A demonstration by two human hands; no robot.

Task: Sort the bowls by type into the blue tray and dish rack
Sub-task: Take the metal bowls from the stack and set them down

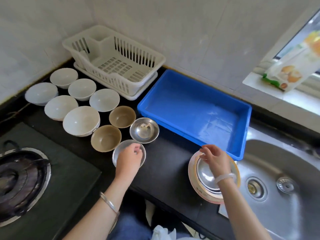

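The blue tray [190, 104] lies at one o'clock, the dish rack [117, 66] at eleven. At five the right hand [215, 159] pinches the far rim of the nested bowls [206, 177]; a tilted lift could spill the inner one. Whether the left hand [129, 159] grips the small steel bowl [121, 147] cannot be told

left hand [129, 157], right hand [214, 157], fingers curled

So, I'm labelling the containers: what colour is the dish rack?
The dish rack is white, clearest in the head view.
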